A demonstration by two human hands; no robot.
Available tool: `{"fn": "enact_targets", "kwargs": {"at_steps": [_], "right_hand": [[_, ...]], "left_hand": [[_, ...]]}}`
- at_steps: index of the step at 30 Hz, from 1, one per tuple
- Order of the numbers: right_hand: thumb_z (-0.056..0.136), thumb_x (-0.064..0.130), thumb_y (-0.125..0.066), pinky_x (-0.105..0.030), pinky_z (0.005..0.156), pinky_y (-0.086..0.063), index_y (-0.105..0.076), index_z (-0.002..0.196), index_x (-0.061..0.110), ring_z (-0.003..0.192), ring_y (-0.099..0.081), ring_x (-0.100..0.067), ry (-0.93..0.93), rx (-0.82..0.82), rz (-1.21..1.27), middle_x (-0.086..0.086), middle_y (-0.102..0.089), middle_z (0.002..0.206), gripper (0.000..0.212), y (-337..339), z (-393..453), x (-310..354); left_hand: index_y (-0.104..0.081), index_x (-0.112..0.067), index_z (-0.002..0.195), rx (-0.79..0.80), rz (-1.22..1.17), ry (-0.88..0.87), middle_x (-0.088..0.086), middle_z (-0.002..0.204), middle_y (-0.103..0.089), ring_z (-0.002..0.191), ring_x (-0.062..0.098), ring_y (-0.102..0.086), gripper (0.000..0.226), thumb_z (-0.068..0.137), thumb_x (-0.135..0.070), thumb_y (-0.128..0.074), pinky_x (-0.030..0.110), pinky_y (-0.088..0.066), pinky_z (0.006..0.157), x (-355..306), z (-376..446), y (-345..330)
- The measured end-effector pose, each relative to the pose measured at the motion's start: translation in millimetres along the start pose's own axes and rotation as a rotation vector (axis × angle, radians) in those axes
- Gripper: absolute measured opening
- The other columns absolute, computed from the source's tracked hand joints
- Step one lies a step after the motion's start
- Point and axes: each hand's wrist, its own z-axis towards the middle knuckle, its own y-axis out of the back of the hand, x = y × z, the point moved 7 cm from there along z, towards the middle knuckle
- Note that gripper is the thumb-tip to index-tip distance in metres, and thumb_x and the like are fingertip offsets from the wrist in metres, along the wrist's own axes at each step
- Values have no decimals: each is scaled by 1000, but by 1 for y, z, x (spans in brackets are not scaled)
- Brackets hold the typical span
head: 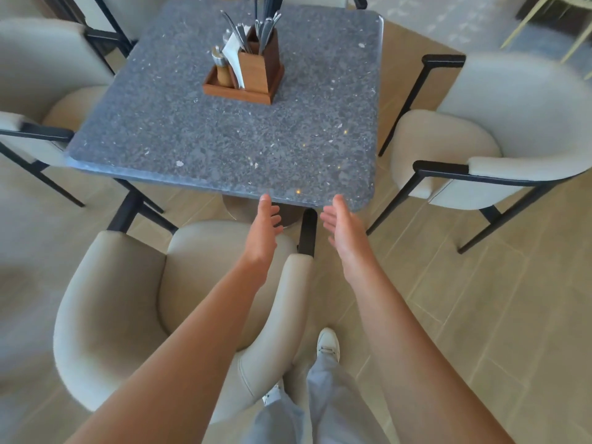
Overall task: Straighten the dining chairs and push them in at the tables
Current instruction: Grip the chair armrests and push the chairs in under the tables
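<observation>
At the far left a cream armchair (48, 91) with black metal arms sits at the left side of the grey speckled stone table (198, 136), its near armrest just meeting the table's corner. Closer to me, the nearest armchair (128, 302) stands pulled out from the table's near edge and turned at an angle, its seat fully clear of the tabletop and only its black armrest tips close to the edge. My left hand (262, 235) hangs above that chair's seat with fingers loose and spread, grasping nothing. On the table stands a wooden cutlery caddy (253, 72) holding forks, knives, napkins and a pepper mill. My right hand (344, 232) hovers just right of the nearest chair's right armrest (307, 232), palm turned inward, fingers relaxed and empty. Below, my white shoe (328, 344) rests on the wood-look tile floor (480, 315). At the right, another cream armchair (499, 129) stands back from the table's right side.
</observation>
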Motion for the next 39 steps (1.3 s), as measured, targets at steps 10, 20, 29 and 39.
{"fn": "enact_targets", "kwargs": {"at_steps": [10,20,29,39], "right_hand": [[101,52,-39,-40,101,-46,-58,129,5,106,-61,-19,-157,15,-68,-2,-64,111,58,-13,75,-82],[94,39,-56,-44,87,-55,-68,103,8,84,-61,-22,-280,25,-121,-4,-64,87,35,-27,155,-134],[95,32,-58,-48,92,-57,-70,102,16,93,-71,-25,-345,61,-97,-7,-75,100,21,-39,168,-162],[99,28,-55,-31,78,-50,-72,112,9,89,-65,-22,-278,1,-224,-6,-71,98,29,-30,161,-180]], "left_hand": [[-44,-16,151,-8,82,94,3,151,-49,134,21,-50,69,103,-62,-23,35,-35,109,71,80,-23],[-60,-24,107,-50,194,219,-9,101,-61,108,16,-62,36,100,-56,-47,32,-48,86,125,161,-46],[-69,-22,112,-35,227,236,0,104,-71,96,19,-68,34,91,-49,-64,38,-59,84,145,196,-47],[-70,-16,126,-88,272,240,8,109,-74,94,22,-70,36,91,-24,-71,31,-58,84,170,187,-44]]}}
